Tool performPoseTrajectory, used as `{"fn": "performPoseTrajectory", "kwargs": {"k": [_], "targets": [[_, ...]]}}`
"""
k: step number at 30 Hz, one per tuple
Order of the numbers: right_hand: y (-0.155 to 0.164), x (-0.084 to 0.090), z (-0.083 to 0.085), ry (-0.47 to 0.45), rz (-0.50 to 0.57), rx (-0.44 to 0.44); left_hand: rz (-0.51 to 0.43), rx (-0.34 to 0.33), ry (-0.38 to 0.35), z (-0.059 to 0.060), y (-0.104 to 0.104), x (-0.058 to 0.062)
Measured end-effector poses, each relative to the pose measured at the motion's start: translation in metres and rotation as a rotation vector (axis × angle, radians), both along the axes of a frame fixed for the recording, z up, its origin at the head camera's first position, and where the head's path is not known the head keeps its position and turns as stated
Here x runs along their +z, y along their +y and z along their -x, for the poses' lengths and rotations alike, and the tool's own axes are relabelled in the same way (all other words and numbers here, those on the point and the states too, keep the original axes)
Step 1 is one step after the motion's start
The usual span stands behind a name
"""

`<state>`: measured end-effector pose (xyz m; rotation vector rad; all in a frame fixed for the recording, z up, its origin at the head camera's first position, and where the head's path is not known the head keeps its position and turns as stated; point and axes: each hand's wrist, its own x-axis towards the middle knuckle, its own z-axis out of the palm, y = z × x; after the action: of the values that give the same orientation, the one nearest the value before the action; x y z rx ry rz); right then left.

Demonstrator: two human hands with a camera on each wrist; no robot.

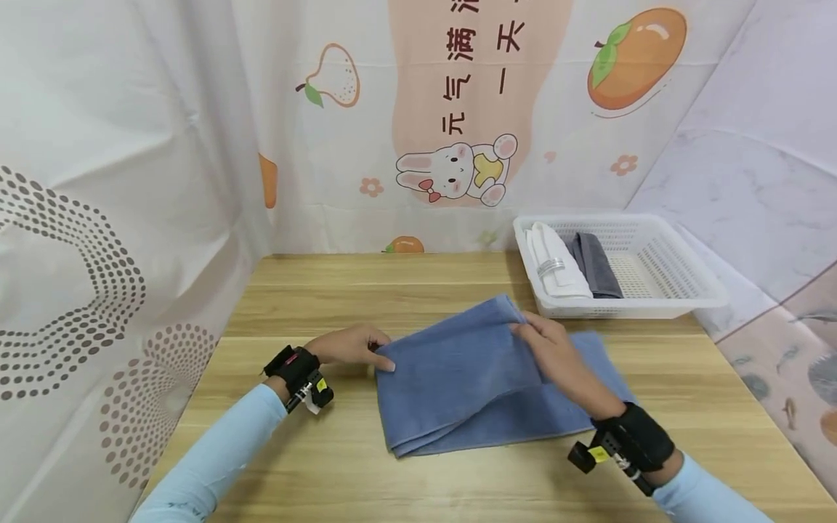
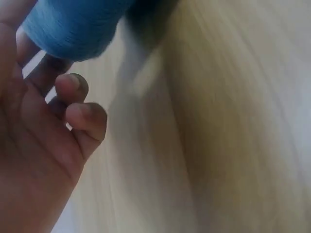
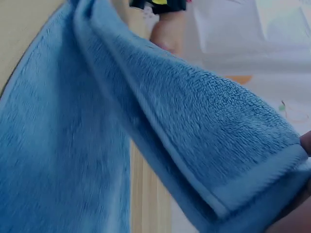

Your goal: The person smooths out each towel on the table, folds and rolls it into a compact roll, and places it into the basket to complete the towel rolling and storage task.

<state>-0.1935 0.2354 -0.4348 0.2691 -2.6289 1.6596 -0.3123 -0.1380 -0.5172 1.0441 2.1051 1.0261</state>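
Observation:
A blue towel (image 1: pixel 451 370) lies partly folded on the wooden table, its upper layer lifted toward the right. My left hand (image 1: pixel 349 346) pinches the towel's left edge between thumb and fingers. In the left wrist view the towel (image 2: pixel 73 29) bulges at the fingertips, while other fingers (image 2: pixel 87 121) curl loosely below it. My right hand (image 1: pixel 546 349) pinches the raised far right corner of the upper layer. Seen from the right wrist, the lifted towel (image 3: pixel 194 111) shows stacked hemmed edges, with the rest of it spread below.
A white plastic basket (image 1: pixel 709 296) stands at the table's back right corner. Inside are a rolled white towel (image 1: pixel 556 265) with a band around it and a folded dark grey towel (image 1: pixel 596 265). A printed curtain (image 1: pixel 327 167) hangs behind the wooden table (image 1: pixel 314 290).

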Motion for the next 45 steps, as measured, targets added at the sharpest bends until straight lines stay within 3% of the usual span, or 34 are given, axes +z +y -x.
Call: {"fn": "performPoseTrajectory", "kwargs": {"k": [5, 9, 16, 21, 26, 31, 36, 40, 42, 45], "targets": [[0.026, 0.006, -0.001, -0.104, 0.065, -0.034, -0.038, -0.058, -0.158, -0.011, -0.002, 0.004], [0.044, -0.002, 0.004, -0.06, 0.034, -0.043, -0.034, -0.084, -0.203, -0.016, -0.006, 0.004], [0.072, -0.034, 0.017, -0.057, -0.184, -0.085, 0.067, 0.002, -0.095, -0.019, -0.018, -0.002], [0.079, -0.069, 0.027, 0.03, -0.396, -0.081, 0.125, 0.063, -0.021, -0.02, -0.019, -0.001], [0.082, -0.094, 0.035, 0.116, -0.486, -0.097, 0.129, 0.124, 0.03, -0.026, -0.015, -0.003], [0.081, -0.109, 0.037, 0.14, -0.543, -0.07, 0.14, 0.177, 0.128, -0.026, -0.011, -0.009], [0.074, -0.107, 0.037, 0.169, -0.591, -0.072, 0.186, 0.257, 0.275, -0.024, -0.012, -0.01], [0.062, -0.1, 0.033, 0.368, -0.671, -0.082, 0.18, 0.31, 0.476, -0.025, -0.01, -0.007], [0.053, -0.098, 0.031, 0.505, -0.692, -0.046, 0.144, 0.289, 0.585, -0.028, -0.006, -0.006], [0.037, -0.098, 0.029, 0.621, -0.692, 0.118, 0.111, 0.152, 0.702, -0.035, 0.006, -0.005]]}}
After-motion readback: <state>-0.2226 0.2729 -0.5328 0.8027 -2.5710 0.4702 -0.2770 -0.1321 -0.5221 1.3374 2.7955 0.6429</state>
